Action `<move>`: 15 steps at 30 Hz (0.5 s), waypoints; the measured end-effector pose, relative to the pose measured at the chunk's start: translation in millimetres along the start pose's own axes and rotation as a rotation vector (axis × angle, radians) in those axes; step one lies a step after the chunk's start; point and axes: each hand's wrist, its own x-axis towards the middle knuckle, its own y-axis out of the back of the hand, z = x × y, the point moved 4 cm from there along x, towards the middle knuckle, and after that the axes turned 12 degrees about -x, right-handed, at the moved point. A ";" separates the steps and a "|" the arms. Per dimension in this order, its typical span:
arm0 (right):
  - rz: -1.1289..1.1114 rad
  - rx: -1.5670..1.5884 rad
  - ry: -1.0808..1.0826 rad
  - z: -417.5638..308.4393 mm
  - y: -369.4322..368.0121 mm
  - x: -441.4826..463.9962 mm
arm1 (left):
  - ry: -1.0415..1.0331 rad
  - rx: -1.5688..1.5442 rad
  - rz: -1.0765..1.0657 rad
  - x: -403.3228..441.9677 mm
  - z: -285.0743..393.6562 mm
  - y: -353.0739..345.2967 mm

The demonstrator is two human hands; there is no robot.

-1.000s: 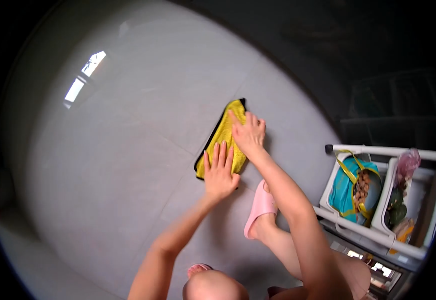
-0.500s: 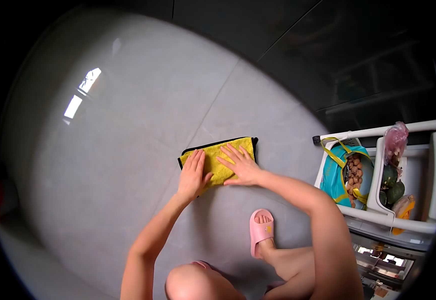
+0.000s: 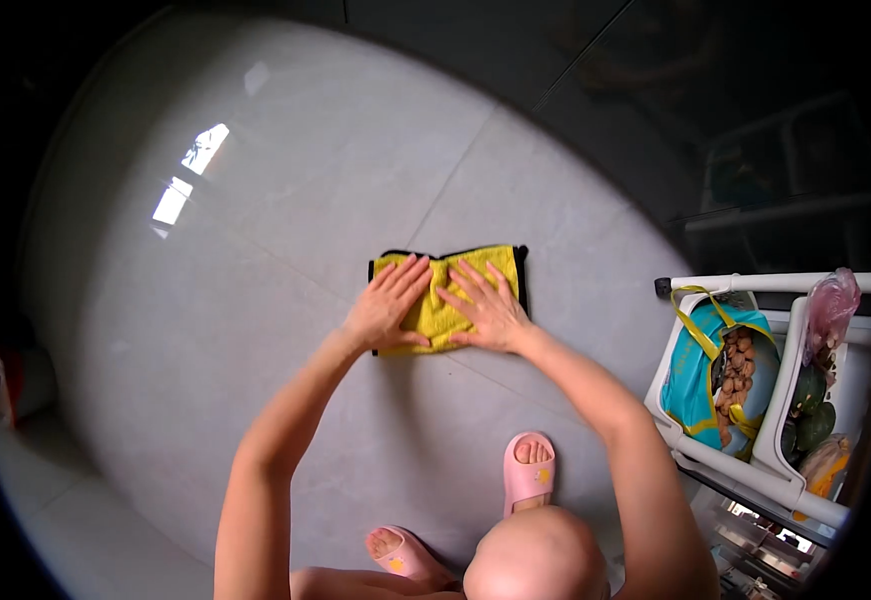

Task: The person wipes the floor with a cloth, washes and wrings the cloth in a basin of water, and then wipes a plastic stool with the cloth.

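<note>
A yellow cleaning cloth (image 3: 443,318) with black edging lies folded on the grey tiled floor (image 3: 296,210), slightly puckered in the middle between my hands. My left hand (image 3: 392,306) is pressed flat on the cloth's left part, fingers stretched forward and thumb pointing right. On the right part lies my right hand (image 3: 490,312), palm down with its fingers spread. Neither hand has its fingers wrapped around the cloth.
To the right stands a white storage rack (image 3: 668,405) holding a turquoise bag (image 3: 694,380) of walnuts (image 3: 738,370), green squashes and a pink plastic bag (image 3: 833,312). Dark glossy panels border the floor at the upper right. My feet wear pink slippers (image 3: 529,480).
Both hands and the cloth have shifted slightly up the floor, and the cloth has bunched in its middle. My left slipper and a bent knee show differently as my body and view shifted.
</note>
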 end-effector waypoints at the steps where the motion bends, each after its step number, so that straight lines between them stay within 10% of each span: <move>1: 0.031 -0.012 -0.010 4.9 0.1 4.8 | 0.009 -0.001 0.004 3.2 -1.0 3.2; 15: 0.064 0.080 -0.021 -58.8 -3.3 -68.7 | 0.235 -0.089 -0.009 -98.6 83.8 -69.0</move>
